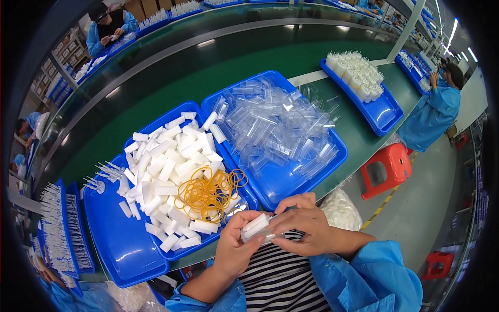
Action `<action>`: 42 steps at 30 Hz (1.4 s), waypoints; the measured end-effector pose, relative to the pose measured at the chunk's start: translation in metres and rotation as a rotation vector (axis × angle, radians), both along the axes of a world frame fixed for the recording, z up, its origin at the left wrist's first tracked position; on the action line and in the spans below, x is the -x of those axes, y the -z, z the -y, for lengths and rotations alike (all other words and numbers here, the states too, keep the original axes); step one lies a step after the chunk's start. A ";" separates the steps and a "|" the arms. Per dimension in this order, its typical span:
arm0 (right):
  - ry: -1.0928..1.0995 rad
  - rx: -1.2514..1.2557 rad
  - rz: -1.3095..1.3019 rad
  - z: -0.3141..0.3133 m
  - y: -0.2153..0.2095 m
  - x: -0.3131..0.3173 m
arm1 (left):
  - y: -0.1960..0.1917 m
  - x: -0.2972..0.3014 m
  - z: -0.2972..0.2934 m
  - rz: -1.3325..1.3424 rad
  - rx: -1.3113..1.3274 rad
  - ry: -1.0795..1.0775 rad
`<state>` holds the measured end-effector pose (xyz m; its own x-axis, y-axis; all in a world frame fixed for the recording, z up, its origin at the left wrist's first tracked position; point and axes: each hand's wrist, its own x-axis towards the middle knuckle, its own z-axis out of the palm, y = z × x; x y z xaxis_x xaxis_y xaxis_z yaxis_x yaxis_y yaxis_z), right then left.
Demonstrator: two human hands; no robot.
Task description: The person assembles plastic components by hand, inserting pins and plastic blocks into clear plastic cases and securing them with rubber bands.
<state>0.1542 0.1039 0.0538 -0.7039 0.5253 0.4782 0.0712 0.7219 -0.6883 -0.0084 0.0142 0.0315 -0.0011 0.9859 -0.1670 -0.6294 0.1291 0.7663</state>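
Note:
In front of my striped shirt, my left hand (235,244) is closed around small white blocks (256,224) together with clear plastic pieces (267,236). From the other side, the fingers of my right hand (306,226) press on the same clear plastic. How the pieces fit together is partly hidden by my fingers. Just beyond my left hand, a blue tray (241,182) holds a heap of white blocks (169,166), with tan rubber bands (208,195) lying on top. Scissors handles (235,210) poke out beside the bands. Beyond my right hand, another blue tray (280,195) carries loose clear plastic sleeves (275,125).
Left of the heap lies a blue tray (125,260) with a few thin white parts (106,171). Racks of white parts (57,223) stand far left. A filled tray (384,114) sits at the right, by a red stool (387,169). Co-workers in blue sit around the green line.

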 end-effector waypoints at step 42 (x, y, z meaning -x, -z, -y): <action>-0.041 0.195 0.000 -0.017 -0.001 0.000 | 0.021 -0.004 0.003 -0.437 -0.220 -0.312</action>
<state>0.1541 0.1210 0.0551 -0.7264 0.5788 0.3707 0.0442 0.5775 -0.8152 -0.0046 0.0109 0.0106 -0.3202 0.9393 0.1231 -0.2309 -0.2034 0.9515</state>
